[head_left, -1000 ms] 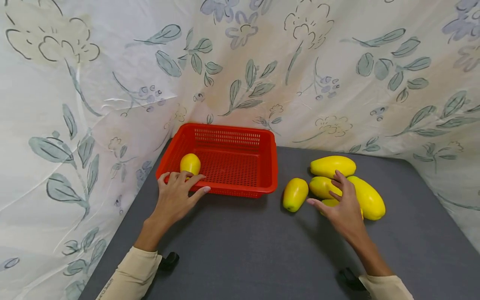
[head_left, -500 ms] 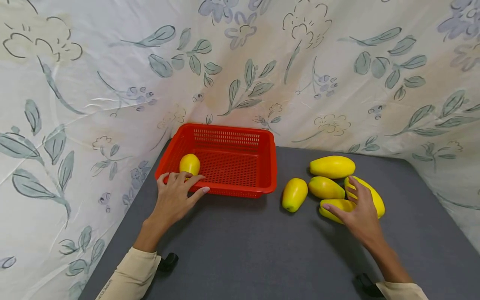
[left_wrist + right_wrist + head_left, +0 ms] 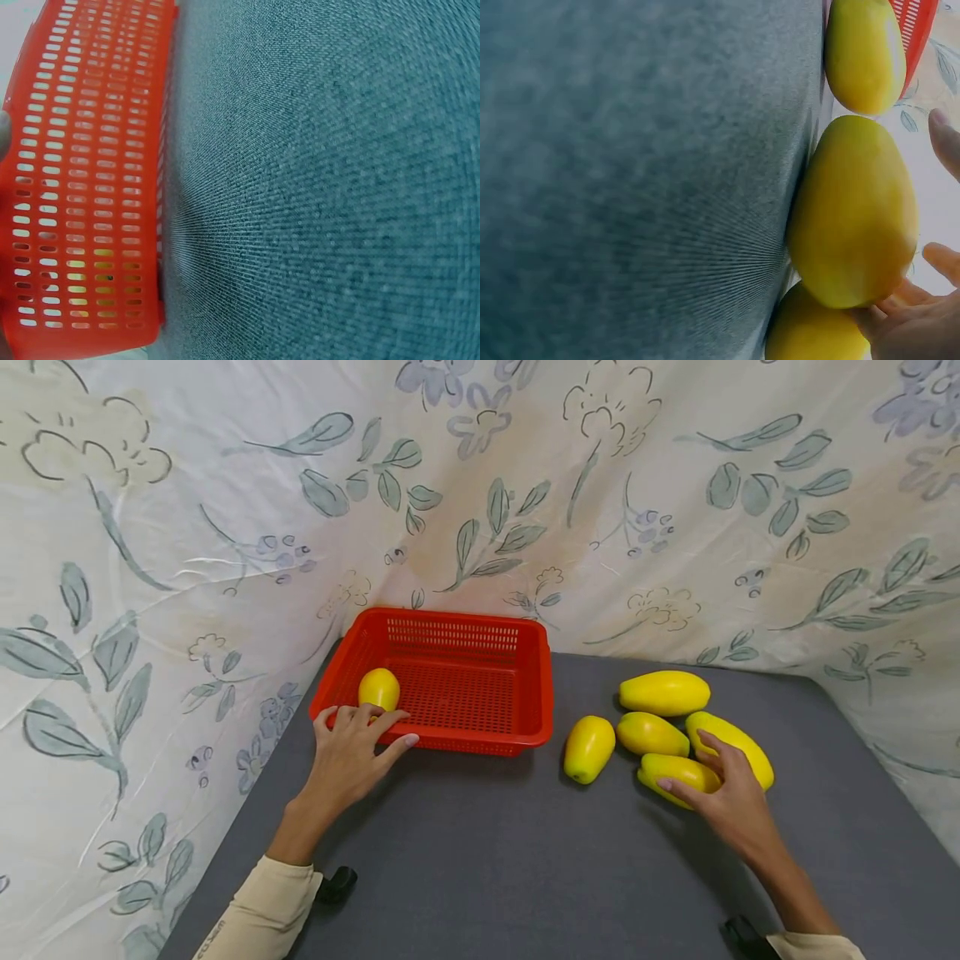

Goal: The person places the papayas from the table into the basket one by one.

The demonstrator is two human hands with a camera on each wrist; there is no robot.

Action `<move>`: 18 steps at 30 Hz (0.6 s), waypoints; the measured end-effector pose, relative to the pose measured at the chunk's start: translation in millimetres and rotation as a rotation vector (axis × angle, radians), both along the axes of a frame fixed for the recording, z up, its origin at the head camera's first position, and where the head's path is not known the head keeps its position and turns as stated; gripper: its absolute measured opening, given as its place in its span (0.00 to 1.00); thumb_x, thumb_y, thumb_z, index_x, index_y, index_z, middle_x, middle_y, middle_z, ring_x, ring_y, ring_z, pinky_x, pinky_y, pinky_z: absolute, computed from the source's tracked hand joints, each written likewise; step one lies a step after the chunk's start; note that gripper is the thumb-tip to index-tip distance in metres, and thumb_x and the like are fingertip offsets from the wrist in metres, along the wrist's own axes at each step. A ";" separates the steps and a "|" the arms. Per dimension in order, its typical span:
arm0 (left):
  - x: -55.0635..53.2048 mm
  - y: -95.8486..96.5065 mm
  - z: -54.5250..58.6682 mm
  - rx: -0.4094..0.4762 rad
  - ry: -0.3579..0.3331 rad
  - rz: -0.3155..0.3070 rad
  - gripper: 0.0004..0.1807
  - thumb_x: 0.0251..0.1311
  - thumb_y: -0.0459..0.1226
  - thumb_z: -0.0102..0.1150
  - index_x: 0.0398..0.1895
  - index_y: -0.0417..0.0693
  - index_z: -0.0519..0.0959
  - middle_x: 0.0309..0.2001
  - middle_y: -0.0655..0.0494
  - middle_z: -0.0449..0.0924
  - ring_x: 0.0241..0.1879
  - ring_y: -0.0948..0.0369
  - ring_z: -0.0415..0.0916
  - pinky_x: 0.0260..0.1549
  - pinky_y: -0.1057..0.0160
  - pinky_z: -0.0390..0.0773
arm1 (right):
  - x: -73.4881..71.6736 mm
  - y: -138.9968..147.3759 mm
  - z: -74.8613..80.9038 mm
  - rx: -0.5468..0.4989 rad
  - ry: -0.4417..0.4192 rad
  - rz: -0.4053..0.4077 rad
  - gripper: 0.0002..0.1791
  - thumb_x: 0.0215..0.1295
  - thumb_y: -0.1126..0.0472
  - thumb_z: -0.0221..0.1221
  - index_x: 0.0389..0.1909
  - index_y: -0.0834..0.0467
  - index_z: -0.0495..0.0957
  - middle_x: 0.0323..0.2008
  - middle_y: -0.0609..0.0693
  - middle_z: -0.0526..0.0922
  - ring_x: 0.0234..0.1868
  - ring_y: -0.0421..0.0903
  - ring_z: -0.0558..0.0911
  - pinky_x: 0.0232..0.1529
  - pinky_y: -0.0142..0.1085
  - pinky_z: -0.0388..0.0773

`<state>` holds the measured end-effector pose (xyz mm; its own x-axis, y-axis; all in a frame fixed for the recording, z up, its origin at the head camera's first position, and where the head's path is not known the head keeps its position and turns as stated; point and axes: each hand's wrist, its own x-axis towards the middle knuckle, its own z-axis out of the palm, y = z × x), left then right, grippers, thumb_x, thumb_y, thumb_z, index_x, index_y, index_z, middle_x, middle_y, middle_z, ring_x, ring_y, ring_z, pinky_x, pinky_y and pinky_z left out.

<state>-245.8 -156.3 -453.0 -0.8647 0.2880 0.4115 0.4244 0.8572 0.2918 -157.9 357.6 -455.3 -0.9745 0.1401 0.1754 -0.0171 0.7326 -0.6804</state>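
Inside the red plastic basket point(image 3: 480, 739), one yellow oval fruit point(image 3: 379, 687) lies at the left. My left hand point(image 3: 352, 760) grips the basket's front-left rim, fingers curled over it, thumb along the outside. My right hand point(image 3: 735, 793) reaches over a long yellow fruit point(image 3: 671, 774) at the front of the group on the table. In the right wrist view, lower fingers seem to touch the end of that fruit point(image 3: 855, 214), while the thumb point(image 3: 945, 141) stands apart from it. Behind the right hand lies another long yellow fruit point(image 3: 738, 750), partly covered by its fingers.
Further yellow fruits lie close by: one at the back point(image 3: 664, 692), a shorter one point(image 3: 652, 734) in the middle, and one point(image 3: 589, 750) nearer the basket. Floral cloth point(image 3: 525, 485) hangs behind and left of the grey table point(image 3: 510, 860).
My right hand has moved right and slightly toward me, from above the middle fruits to the front one. The left hand has stayed on the basket rim.
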 end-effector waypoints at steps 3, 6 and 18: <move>0.5 0.8 -0.4 -0.002 -0.006 0.006 0.30 0.68 0.61 0.62 0.65 0.57 0.83 0.56 0.43 0.79 0.58 0.42 0.70 0.65 0.30 0.52 | -1.1 3.9 -2.1 0.015 -0.032 0.022 0.57 0.65 0.44 0.74 0.83 0.65 0.53 0.76 0.73 0.58 0.70 0.76 0.71 0.61 0.71 0.70; 0.5 1.2 -0.3 0.000 -0.005 0.006 0.30 0.67 0.61 0.62 0.65 0.57 0.83 0.56 0.43 0.79 0.59 0.42 0.70 0.65 0.30 0.52 | -1.9 6.4 -4.1 0.040 -0.059 0.039 0.57 0.64 0.44 0.74 0.82 0.66 0.54 0.75 0.73 0.60 0.69 0.73 0.72 0.62 0.69 0.71; 0.1 3.2 -1.6 0.006 0.022 0.010 0.29 0.67 0.59 0.64 0.65 0.56 0.84 0.55 0.42 0.79 0.58 0.42 0.71 0.64 0.30 0.53 | -3.5 5.8 -8.3 0.112 -0.138 0.124 0.52 0.62 0.46 0.76 0.76 0.69 0.64 0.72 0.72 0.66 0.68 0.69 0.69 0.61 0.65 0.66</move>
<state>-245.7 -153.1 -454.6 -0.8581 0.2769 0.4325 0.4223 0.8597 0.2874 -161.4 363.4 -463.5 -0.9989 0.0048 0.0465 -0.0240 0.8016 -0.5973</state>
